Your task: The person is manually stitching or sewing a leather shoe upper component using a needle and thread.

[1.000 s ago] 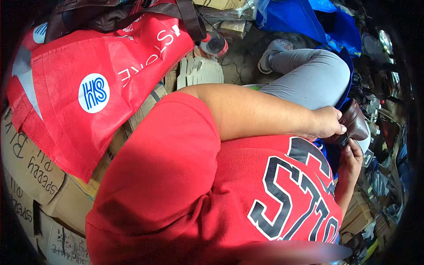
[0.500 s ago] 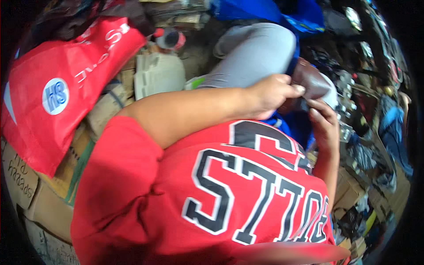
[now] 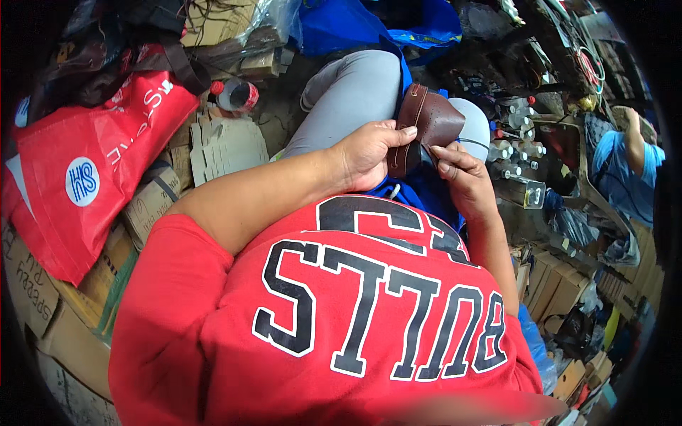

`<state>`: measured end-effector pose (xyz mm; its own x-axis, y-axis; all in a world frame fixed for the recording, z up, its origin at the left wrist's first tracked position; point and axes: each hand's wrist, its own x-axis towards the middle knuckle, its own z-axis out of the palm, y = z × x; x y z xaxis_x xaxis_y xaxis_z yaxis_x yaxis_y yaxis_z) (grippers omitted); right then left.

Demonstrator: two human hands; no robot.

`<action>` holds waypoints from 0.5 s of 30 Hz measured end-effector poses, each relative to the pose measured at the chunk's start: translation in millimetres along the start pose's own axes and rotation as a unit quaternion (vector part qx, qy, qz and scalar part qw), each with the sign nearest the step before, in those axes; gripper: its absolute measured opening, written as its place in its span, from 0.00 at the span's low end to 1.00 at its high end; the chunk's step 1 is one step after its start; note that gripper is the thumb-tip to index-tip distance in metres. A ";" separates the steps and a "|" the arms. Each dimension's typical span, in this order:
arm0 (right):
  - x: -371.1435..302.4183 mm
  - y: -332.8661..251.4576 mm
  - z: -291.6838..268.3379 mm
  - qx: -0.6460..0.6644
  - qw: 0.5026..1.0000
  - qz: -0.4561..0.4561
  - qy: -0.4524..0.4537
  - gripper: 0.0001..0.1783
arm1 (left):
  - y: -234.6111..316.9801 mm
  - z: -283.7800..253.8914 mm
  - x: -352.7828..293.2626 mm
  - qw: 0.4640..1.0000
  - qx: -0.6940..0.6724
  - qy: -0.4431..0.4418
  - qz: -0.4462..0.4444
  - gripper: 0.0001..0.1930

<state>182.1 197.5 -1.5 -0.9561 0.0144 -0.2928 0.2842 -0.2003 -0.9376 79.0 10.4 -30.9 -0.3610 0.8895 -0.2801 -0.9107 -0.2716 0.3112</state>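
A dark brown leather shoe upper (image 3: pixel 440 122), with light stitching along a strip and small holes along its edge, lies over my lap by the grey-clad knee. My left hand (image 3: pixel 369 155) is closed on its near left edge, thumb on top. The fingers of my right hand (image 3: pixel 465 174) pinch the near right edge, a short gap from the left thumb. Blue cloth (image 3: pixel 419 197) lies below the leather on my lap. Whether a small tool is between the right fingers cannot be made out.
Left are a red bag (image 3: pixel 114 163), cardboard boxes (image 3: pixel 78 337) and a bottle with a red cap (image 3: pixel 238 96). A blue bag (image 3: pixel 341 28) lies ahead. Several small bottles (image 3: pixel 515 149) stand at right, near a person in blue (image 3: pixel 621 177). Stacked cardboard pieces (image 3: pixel 554 284) sit lower right.
The whole view has shifted, so hands and leather now appear further left. More of the leather's stitched strip shows. Both hands still hold it.
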 end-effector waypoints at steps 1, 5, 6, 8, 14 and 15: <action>-0.4 2.5 0.9 0.000 1.000 -0.004 0.004 0.16 | 1.7 0.5 0.7 1.000 -0.006 -0.008 -0.010 0.16; -1.1 6.8 9.5 0.033 0.998 -0.005 0.052 0.15 | 3.6 -3.5 8.1 0.998 -0.011 -0.052 -0.035 0.15; 0.1 6.1 12.4 0.042 0.996 -0.002 0.079 0.14 | 4.4 -3.5 8.2 0.999 0.012 -0.034 -0.032 0.15; 1.9 1.2 25.4 0.030 0.989 0.018 0.146 0.11 | 6.1 -3.0 7.6 0.999 0.034 -0.019 -0.034 0.15; 10.1 -9.9 36.0 -0.065 0.979 -0.011 0.193 0.08 | 9.3 1.9 10.5 0.996 0.092 -0.014 0.017 0.15; 10.3 -12.2 36.0 -0.071 0.978 -0.004 0.198 0.09 | 10.7 2.3 10.7 0.995 0.099 -0.028 0.013 0.16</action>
<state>166.3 164.9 13.6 -0.8636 0.3985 -0.3088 0.3110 -0.0610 -0.9485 65.9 17.8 -28.5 -0.3668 0.9040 -0.2196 -0.8419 -0.2221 0.4919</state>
